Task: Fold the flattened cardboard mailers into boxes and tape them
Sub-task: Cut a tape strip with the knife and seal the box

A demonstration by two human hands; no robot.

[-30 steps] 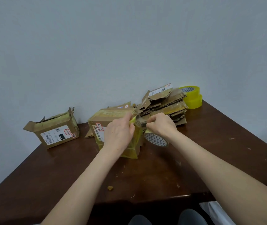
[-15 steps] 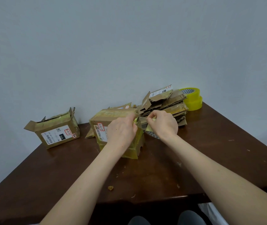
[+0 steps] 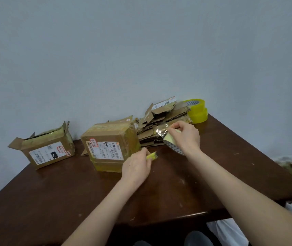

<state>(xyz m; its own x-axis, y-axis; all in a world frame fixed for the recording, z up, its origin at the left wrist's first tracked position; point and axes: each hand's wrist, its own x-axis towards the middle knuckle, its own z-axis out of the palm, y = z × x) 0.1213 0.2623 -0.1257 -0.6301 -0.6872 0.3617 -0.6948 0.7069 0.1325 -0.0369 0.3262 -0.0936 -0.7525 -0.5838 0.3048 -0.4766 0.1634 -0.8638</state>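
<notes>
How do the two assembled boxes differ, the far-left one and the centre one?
The far-left box has top flaps standing open; the centre box is closed and wrapped in yellowish tape. The far-left box sits away from the left hand; the centre box is beside it. Both are brown cardboard with white labels.

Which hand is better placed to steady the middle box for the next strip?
Left, probably: the left hand is beside the middle box, pinching only a yellow scrap; the right hand holds the tape roll.
</notes>
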